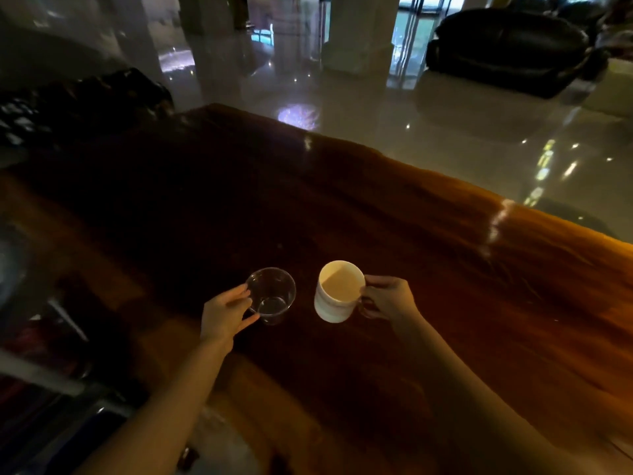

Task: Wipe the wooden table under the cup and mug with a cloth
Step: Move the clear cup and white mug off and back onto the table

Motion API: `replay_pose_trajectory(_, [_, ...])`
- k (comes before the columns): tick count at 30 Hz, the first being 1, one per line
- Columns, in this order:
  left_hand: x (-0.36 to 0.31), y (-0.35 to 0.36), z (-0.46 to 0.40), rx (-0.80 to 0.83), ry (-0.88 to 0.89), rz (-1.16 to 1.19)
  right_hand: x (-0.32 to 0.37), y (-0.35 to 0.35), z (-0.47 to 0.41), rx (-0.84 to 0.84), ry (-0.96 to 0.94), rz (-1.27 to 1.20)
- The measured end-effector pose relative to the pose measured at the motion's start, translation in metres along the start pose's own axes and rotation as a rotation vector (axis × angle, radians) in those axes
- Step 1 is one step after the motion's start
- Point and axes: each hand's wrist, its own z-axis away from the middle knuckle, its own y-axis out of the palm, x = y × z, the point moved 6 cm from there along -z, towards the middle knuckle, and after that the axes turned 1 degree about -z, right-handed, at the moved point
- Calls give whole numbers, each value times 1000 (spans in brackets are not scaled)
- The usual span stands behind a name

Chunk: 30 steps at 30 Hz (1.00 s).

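Observation:
A clear glass cup (272, 295) and a white mug (337, 292) are side by side over the dark wooden table (445, 269), near its middle. My left hand (226, 315) grips the glass cup from its left side. My right hand (388, 298) holds the white mug by its handle, and the mug tilts a little to the left. I cannot tell whether either one rests on the table or hangs just above it. No cloth is in view.
The table's far edge (411, 159) runs diagonally, with a shiny floor (376, 104) beyond it. A black sofa (507, 46) stands at the back right. Dark cluttered objects (68, 108) lie at the back left, and a shelf-like edge (51, 337) borders the left.

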Motion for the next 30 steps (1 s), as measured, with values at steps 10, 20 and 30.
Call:
replay_pose_trajectory(10, [26,-125,-70,-84,-132,-31,-11,180,-3,-25,73,68])
replay_pose_trajectory(20, [56,-117,-97,-55,-205,-49,-34,186,-24,-62,95,139])
replay_pose_trajectory(30, [71,-115,-107,-92,-220,-76,-53,198,-29,30,107,124])
